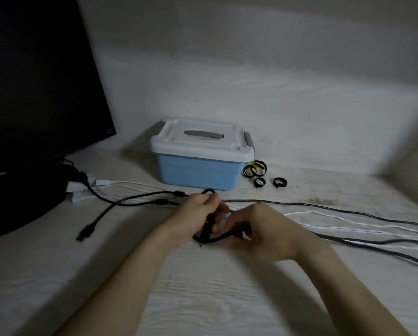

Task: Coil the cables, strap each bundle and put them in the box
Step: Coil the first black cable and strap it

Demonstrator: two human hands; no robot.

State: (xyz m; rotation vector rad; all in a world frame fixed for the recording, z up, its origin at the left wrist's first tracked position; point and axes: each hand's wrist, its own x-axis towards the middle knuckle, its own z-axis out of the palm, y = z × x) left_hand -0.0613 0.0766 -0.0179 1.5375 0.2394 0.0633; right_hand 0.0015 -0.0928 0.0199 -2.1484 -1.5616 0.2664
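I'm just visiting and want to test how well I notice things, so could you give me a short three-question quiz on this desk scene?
1. True or false: the lid of the blue box is off.
2. Which cable are both hands working on? A) the white cable B) the black cable
3. Fill in: the black straps lie to the ___ of the box in the picture.

Key:
1. False; the white lid sits on it.
2. B; the left hand and right hand both grip it.
3. Right.
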